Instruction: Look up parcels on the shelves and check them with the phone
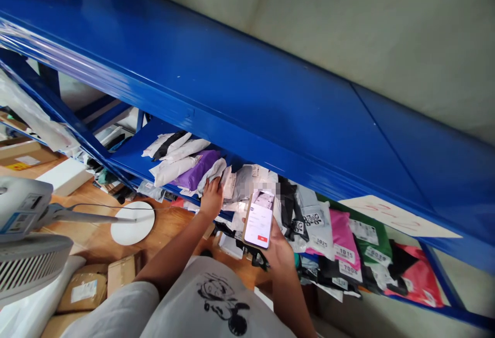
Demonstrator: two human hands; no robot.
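My left hand [211, 197] reaches onto the blue shelf [131, 160] and grips a grey mailer bag [212, 174] that lies against a purple bag [198, 169]. My right hand [279, 249] holds up a smartphone [259, 219] with its white screen lit, in front of the row of parcels. White bags [172, 169] lie to the left of the purple one. A pink bag [342, 235], a green bag [369, 232] and black bags with numbered labels stand to the right of the phone.
A wide blue top shelf [232, 90] overhangs the parcels. A white standing fan [27, 235] with its round base [132, 222] is at the left on the wooden floor. Cardboard boxes [91, 286] lie at lower left. A grey wall rises behind.
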